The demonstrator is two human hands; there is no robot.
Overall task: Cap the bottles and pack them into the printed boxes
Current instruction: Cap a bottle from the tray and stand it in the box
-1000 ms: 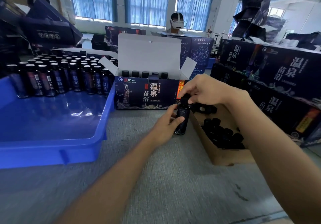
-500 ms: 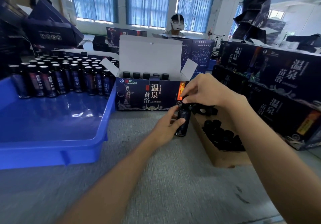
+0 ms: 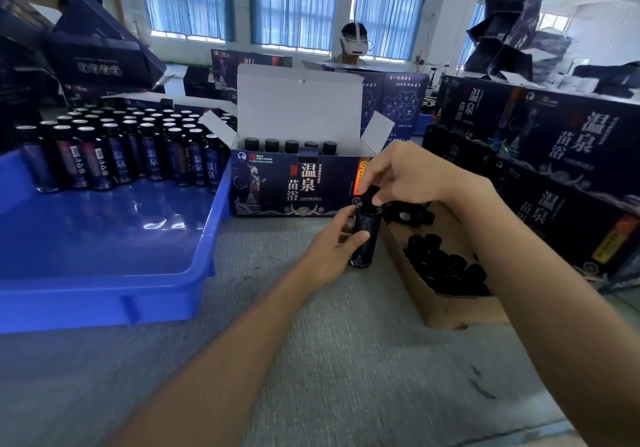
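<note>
I logged: left hand (image 3: 329, 256) gripped bottle (image 3: 364, 238), upright on table (image 3: 311, 360) before open printed box (image 3: 277, 186) | right hand (image 3: 408, 172) pinched tilted cap (image 3: 370, 194) at bottle's mouth

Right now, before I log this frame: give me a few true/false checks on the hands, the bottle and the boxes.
1. The left hand grips an upright dark bottle. True.
2. The right hand is empty. False: it pinches a black cap at the bottle's top.
3. The open printed box holds no bottles. False: a row of capped bottles stands along its back.
4. Loose caps lie in the brown cardboard box to the right of the bottle. True.
</note>
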